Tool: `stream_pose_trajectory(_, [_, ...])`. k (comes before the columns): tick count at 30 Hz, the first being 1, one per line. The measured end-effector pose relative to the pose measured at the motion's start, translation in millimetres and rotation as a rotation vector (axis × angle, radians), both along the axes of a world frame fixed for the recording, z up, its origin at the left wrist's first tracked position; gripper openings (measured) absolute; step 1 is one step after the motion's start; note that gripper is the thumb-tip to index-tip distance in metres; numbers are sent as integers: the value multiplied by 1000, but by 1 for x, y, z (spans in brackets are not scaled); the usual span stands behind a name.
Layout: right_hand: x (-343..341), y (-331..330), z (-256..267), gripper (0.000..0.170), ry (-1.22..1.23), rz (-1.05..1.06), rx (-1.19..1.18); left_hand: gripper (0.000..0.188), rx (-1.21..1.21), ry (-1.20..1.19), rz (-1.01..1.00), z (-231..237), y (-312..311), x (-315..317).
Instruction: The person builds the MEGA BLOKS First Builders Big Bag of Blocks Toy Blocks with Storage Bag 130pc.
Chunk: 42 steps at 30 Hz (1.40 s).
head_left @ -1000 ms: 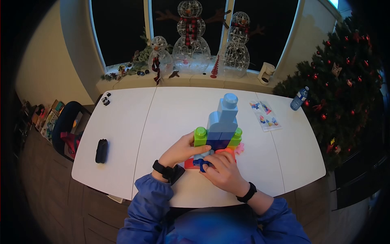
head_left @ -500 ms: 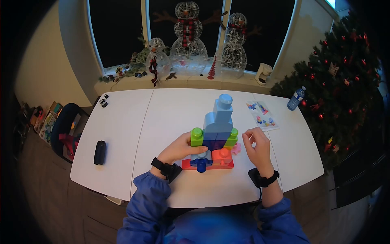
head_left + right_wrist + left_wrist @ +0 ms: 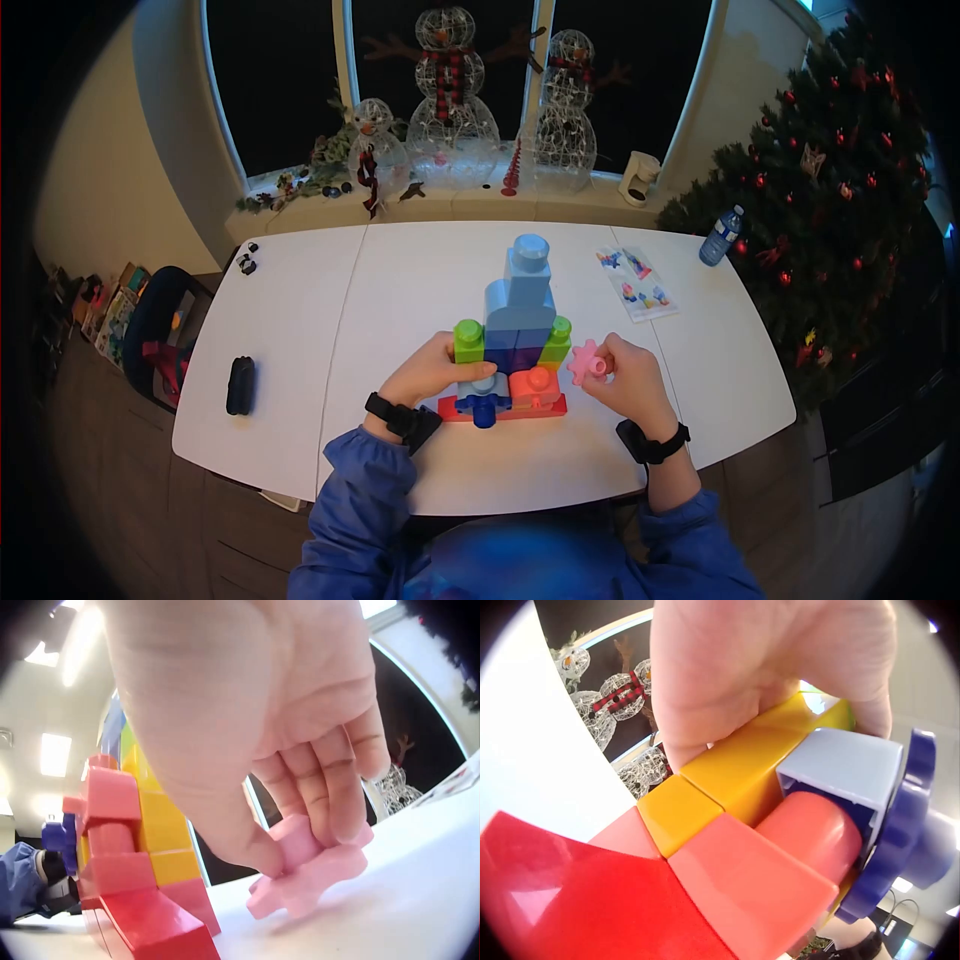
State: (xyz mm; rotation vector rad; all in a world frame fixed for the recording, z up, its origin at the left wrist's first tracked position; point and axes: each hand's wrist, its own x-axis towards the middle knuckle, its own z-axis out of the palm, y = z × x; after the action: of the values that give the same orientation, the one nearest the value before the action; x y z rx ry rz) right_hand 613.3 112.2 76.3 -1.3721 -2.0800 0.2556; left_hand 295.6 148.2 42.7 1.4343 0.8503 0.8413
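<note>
A block tower stands upright on the table, light blue blocks (image 3: 519, 300) on top and a red base (image 3: 547, 411) below. The left hand (image 3: 428, 368) grips its left side by the green block (image 3: 468, 341), thumb across the front; in the left wrist view that hand (image 3: 772, 667) reaches around yellow blocks (image 3: 742, 761). A dark blue gear (image 3: 484, 408) sits on the front, beside a coral block (image 3: 535, 388). To the right of the tower, the right hand (image 3: 632, 383) pinches a pink gear (image 3: 585, 364); the right wrist view shows this gear (image 3: 311, 876) between thumb and fingers, close to the tabletop.
On the white table (image 3: 400, 280) lie a picture sheet (image 3: 637, 284) and a black case (image 3: 241, 386). A water bottle (image 3: 721, 236) stands at the back right. Small black items (image 3: 247, 262) lie at the back left.
The right hand has left the dark blue gear at the tower's front, moved right, and taken hold of the pink gear. The left hand stays on the tower.
</note>
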Motion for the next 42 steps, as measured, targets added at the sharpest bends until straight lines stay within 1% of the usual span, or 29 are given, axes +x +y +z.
stream_pose_trajectory(2, [2,-20,6,27,145,93,44,36,-10,9,-6,0,1,-1])
stream_pose_trajectory(5, [-13,-42,6,27,174,296,192,36,-21,-5,-14,2,-1,0])
stream_pose_trajectory(6, [-20,-46,2,26,106,336,269,36,-17,-24,-20,1,0,0])
stream_pose_trajectory(9, [-34,-48,-14,26,-10,391,376,36,3,-52,-35,-2,2,0])
stream_pose_trajectory(13, [-44,-47,-19,21,-61,363,397,36,6,-81,-70,-9,7,-3])
stream_pose_trajectory(16, [-48,-47,-19,18,-98,367,465,36,4,-73,-69,-12,9,-3])
stream_pose_trajectory(19, [-48,-47,-20,15,-194,391,480,36,3,-93,-82,-12,10,-2])
stream_pose_trajectory(25, [-55,-47,-4,14,-308,429,497,36,15,-47,-65,-9,9,-2])
stream_pose_trajectory(28, [-53,-45,-3,14,-334,438,485,35,12,-53,-53,-4,7,-1])
stream_pose_trajectory(31, [-52,-36,-5,12,-289,458,486,35,39,-32,-62,-6,10,-2])
stream_pose_trajectory(34, [-52,-35,-5,16,-308,433,478,30,36,-33,-48,-4,9,-2])
stream_pose_trajectory(37, [-45,-29,-10,30,-108,470,414,51,-6,42,-81,-5,13,-7])
stream_pose_trajectory(40, [-24,-29,-14,55,129,229,177,94,172,-101,1,-4,3,-14])
stream_pose_trajectory(41, [-20,-24,-14,66,186,217,140,105,188,-7,25,-2,-5,-20])
stream_pose_trajectory(42, [-19,-19,-7,78,243,204,103,117,203,87,48,10,-20,-27])
